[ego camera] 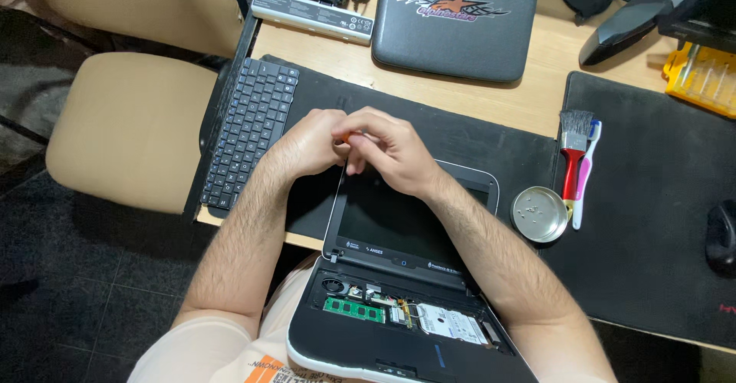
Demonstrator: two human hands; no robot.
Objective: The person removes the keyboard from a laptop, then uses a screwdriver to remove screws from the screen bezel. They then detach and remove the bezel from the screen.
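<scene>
Near the front edge of the desk: a small open laptop (399, 276) lies flat, its base hanging past the edge toward the person's lap, its lid lying back on the black mat (460, 141).
Left hand (310, 147): curled shut, fingertips pinched on something small with an orange tip (346, 135), likely a screwdriver handle; the shaft is hidden, so I cannot tell what it meets.
Right hand (391, 149): fingers bent and closed over the same spot, touching the left hand, above the lid's far left corner.
Laptop axis: hinge line runs left to right, slightly skewed; the lid points away from the person, the opened base toward them, green memory strip (353, 310) and drive (452, 325) bared.
Doing it well, as I judge: keep the tool upright and square to the corner, press lightly, turn slowly, and steady the lid with the other hand so the overhanging base does not tip.
Around it: loose keyboard (249, 130) at the desk's left edge, round metal dish (538, 214) and red-handled brush (572, 157) just right of the lid, closed dark laptop (456, 23) near the back edge.
</scene>
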